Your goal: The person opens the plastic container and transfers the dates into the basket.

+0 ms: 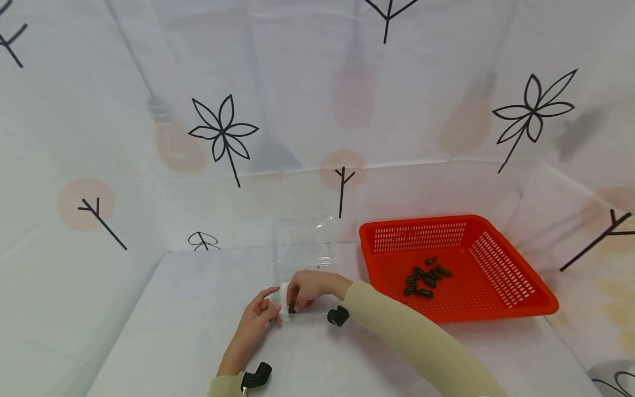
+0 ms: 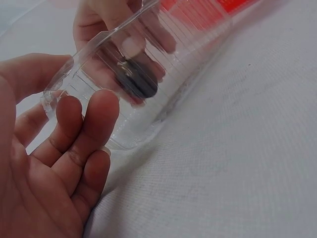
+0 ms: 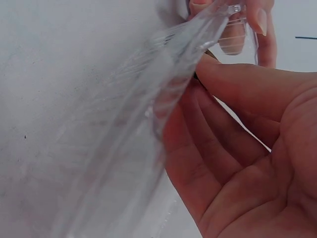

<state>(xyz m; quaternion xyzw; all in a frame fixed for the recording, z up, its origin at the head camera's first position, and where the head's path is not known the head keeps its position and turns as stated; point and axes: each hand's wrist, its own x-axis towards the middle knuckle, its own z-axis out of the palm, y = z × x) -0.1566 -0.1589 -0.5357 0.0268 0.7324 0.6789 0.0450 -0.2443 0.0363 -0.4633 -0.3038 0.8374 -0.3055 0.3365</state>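
Note:
My right hand (image 1: 310,286) pinches a small dark green oblong thing (image 2: 136,79) with a pale end, inside the near part of a clear plastic clamshell box (image 2: 188,44). In the head view the dark thing (image 1: 291,307) shows just below the fingertips. At the box's left end is my left hand (image 1: 258,317), its curled fingers (image 2: 101,116) gripping the end wall. The lid (image 1: 304,240) stands raised at the back. From the right wrist, the right hand (image 3: 237,134) hides most of the thing it holds.
To the right stands a red plastic basket (image 1: 496,300) with several dark green oblong things (image 1: 429,280) on its floor. A patterned white cloth (image 1: 297,138) hangs behind the white-covered table (image 1: 178,309). Each wrist wears a small black camera (image 1: 338,316).

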